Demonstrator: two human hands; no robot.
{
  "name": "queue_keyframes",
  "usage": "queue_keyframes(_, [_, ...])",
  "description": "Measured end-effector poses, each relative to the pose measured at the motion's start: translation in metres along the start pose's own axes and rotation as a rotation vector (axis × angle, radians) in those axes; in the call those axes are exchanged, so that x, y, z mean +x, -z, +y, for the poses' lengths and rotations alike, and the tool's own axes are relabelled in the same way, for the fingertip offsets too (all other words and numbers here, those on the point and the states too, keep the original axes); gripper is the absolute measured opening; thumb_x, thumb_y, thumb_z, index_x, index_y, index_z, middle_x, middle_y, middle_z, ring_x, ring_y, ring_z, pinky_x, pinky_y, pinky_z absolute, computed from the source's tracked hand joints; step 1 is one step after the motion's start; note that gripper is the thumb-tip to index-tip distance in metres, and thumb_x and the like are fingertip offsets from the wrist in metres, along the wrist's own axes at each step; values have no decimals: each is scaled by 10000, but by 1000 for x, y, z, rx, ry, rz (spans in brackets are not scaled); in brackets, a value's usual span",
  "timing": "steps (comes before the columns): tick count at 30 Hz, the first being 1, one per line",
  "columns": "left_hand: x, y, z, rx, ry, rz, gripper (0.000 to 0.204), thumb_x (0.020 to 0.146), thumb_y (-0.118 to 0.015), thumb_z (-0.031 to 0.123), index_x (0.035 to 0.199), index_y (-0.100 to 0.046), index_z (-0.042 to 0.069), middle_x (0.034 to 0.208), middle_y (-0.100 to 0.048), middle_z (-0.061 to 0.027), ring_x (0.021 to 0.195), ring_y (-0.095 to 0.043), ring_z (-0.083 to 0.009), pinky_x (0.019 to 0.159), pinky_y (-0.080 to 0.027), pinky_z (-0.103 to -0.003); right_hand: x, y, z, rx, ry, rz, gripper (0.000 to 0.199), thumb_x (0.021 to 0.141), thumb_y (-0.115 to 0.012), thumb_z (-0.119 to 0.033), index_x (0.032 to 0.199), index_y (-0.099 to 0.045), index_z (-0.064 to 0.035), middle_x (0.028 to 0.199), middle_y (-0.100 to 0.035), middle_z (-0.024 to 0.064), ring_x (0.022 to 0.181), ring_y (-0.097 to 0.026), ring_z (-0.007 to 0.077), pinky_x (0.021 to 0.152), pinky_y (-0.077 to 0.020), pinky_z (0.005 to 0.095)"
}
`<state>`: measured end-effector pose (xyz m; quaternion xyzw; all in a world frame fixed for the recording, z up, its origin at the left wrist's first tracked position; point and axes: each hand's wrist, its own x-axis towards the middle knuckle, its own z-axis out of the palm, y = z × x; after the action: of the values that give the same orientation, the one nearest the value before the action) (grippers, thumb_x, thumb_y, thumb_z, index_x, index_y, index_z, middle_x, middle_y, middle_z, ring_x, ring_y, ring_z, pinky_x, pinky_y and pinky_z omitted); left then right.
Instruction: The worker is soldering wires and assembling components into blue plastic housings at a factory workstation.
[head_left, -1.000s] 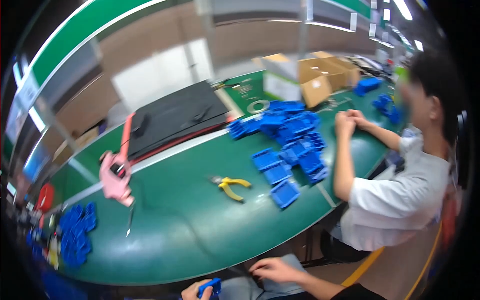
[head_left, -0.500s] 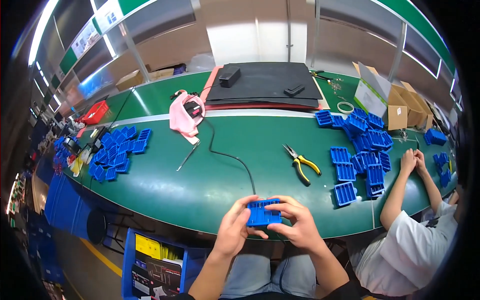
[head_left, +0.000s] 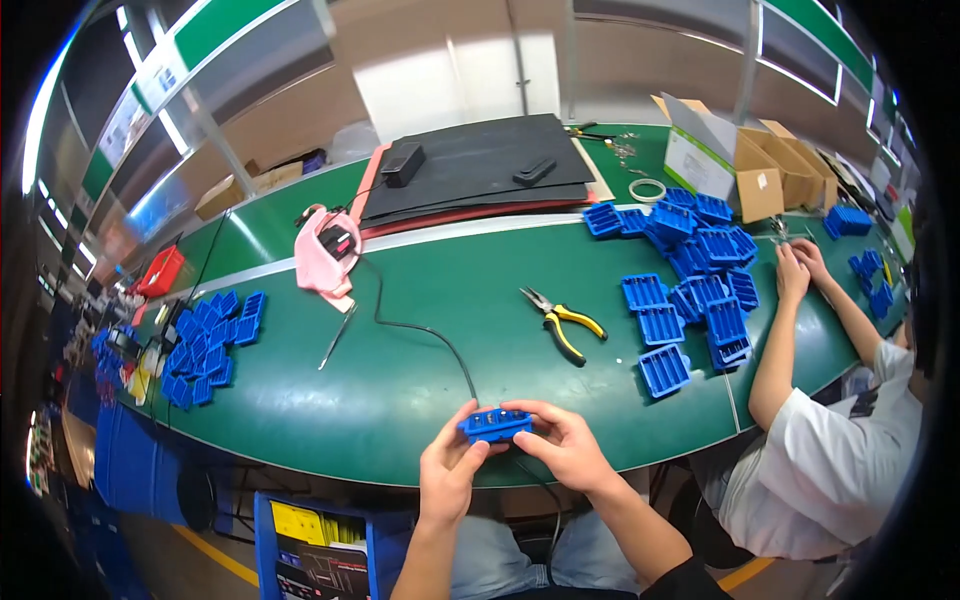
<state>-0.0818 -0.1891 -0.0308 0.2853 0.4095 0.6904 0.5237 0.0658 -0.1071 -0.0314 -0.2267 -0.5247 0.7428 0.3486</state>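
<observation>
A small blue plastic battery holder [head_left: 497, 428] is gripped between both hands over the bench's near edge, tilted so one long side shows, with small metal contacts along it. My left hand [head_left: 451, 462] pinches its left end between thumb and fingers. At the right end, my right hand [head_left: 562, 446] holds it the same way. Beyond the hands lie yellow-and-black long-nose pliers [head_left: 563, 325], jaws apart. A thin metal tool [head_left: 338, 337] rests to the left, by a pink cloth [head_left: 322, 258] around a black device. A black cable [head_left: 425, 330] runs from there toward my hands.
Blue holders lie in a pile [head_left: 205, 345] at left and a larger pile [head_left: 700, 270] at right. A co-worker's hands [head_left: 800, 268] work beyond that. Black sheets [head_left: 470, 175] and an open carton [head_left: 757, 180] stand at the back. A blue bin [head_left: 268, 545] sits below the bench.
The blue holder has tilted from showing its open compartments to showing its long side, still in both hands. The whole view has swung, so the bench things appear farther left.
</observation>
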Motion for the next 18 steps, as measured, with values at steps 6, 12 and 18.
queue_keyframes(6, [0,-8,-7,80,-102,63,626,806,-651,-52,1366,-370,-44,1141,-549,-122,1027,-577,-190,882,-501,-324,-1,1,14,136,-12,-25,388,878,-588,7,1261,-529,32,1219,-580,99,1102,-557,155,973,-438,305])
queue_keyframes(12, [1,-11,-10,176,-124,101,680,755,-664,-83,1368,-378,-16,1148,-515,-93,1047,-540,-155,914,-461,-278,-6,5,22,131,4,-68,424,899,-578,-9,1316,-498,3,1248,-555,80,1134,-527,143,985,-425,304])
queue_keyframes(18, [12,-18,-23,185,-209,26,748,736,-702,27,1391,-342,-12,1192,-486,-94,1079,-523,-192,956,-435,-325,-12,7,32,94,163,47,407,891,-591,3,1292,-522,-12,1224,-480,61,1147,-506,163,977,-428,292])
